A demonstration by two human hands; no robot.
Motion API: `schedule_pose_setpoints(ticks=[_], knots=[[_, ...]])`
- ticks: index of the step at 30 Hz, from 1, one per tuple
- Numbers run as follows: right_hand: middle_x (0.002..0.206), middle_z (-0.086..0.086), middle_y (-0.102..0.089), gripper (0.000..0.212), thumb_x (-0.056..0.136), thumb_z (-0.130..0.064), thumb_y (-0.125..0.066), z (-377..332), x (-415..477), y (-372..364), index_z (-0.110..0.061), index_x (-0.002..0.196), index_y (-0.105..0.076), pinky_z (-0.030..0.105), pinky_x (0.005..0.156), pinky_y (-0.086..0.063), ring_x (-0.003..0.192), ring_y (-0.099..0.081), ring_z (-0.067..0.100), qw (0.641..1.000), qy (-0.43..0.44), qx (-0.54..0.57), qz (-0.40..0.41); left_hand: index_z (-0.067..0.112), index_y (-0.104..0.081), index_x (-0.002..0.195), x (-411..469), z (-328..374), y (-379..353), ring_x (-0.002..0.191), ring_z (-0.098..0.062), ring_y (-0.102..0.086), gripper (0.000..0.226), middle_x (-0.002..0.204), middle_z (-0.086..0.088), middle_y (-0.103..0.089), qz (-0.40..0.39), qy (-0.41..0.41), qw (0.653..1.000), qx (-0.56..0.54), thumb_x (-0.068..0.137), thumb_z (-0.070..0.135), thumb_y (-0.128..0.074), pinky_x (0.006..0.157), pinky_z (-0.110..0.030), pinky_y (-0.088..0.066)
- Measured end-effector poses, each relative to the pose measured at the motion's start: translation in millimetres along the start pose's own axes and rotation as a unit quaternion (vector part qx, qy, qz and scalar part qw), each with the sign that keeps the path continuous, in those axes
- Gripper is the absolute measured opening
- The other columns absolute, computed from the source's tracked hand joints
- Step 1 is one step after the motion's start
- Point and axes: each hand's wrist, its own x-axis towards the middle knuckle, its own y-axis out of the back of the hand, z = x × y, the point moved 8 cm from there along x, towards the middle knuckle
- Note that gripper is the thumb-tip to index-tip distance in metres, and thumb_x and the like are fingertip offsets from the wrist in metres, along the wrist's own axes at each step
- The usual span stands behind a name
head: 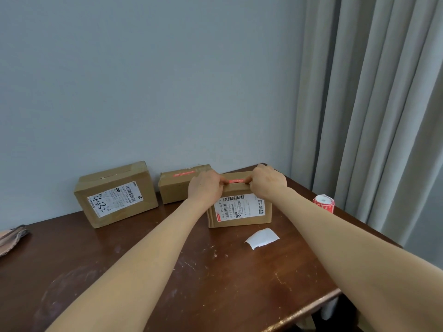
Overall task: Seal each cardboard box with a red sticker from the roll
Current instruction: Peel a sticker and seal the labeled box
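Observation:
Three cardboard boxes stand at the back of the brown table. On top of the right box (239,212) lies a red sticker (236,181). My left hand (206,186) pinches its left end and my right hand (268,182) pinches its right end, both resting on the box top. The middle box (175,190) carries a red sticker (184,174) across its top seam. The left box (115,195) shows a white shipping label and no red sticker that I can see. The sticker roll (323,202) stands on the table to the right of my right forearm.
A white strip of backing paper (262,237) lies on the table (167,271) in front of the right box. A folded cloth (12,238) sits at the left edge. A grey wall is behind the boxes and a grey curtain (371,116) hangs at the right.

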Motion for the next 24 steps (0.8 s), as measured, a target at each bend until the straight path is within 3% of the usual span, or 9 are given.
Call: schedule_pose_setpoints(ticks=[3,9,14,24], knots=[[0.12,0.005,-0.049,0.035,0.098,-0.024,-0.041,-7,3,3,-0.029,0.128,-0.06,0.038,0.086,-0.044,0.115,-0.045,0.025,1.0,0.008,0.004,0.006,0.031,-0.06,0.126,2,6,1,0.121,-0.022,-0.047,0.035,0.128,0.0,-0.056,0.006,-0.011,1.0,0.022,0.098,0.026,-0.041,0.096,-0.04,-0.043],[0.132,0.011,-0.043,0.039,0.099,-0.022,-0.034,-14,1,-12,-0.012,0.132,-0.052,0.039,0.094,-0.039,0.125,-0.035,0.028,0.999,-0.01,-0.015,-0.027,0.035,-0.052,0.134,1,9,-17,0.133,-0.024,-0.033,0.042,0.143,0.0,-0.043,-0.08,0.021,0.996,0.038,0.1,0.034,-0.028,0.103,-0.043,-0.032],[0.127,0.007,-0.048,0.038,0.098,-0.022,-0.035,-14,2,-5,-0.024,0.13,-0.057,0.037,0.089,-0.041,0.122,-0.039,0.026,1.0,0.007,-0.01,-0.009,0.034,-0.053,0.134,-7,13,-6,0.135,-0.021,-0.032,0.04,0.147,0.002,-0.04,-0.034,-0.006,0.999,0.037,0.099,0.032,-0.034,0.105,-0.043,-0.03],[0.117,0.002,-0.054,0.033,0.097,-0.022,-0.044,-9,-11,4,-0.033,0.118,-0.068,0.037,0.084,-0.047,0.111,-0.047,0.023,1.0,0.013,0.013,0.002,0.033,-0.061,0.126,-17,-4,4,0.129,-0.023,-0.039,0.038,0.14,0.003,-0.048,-0.046,0.019,0.998,0.044,0.097,0.038,-0.037,0.101,-0.041,-0.034]])
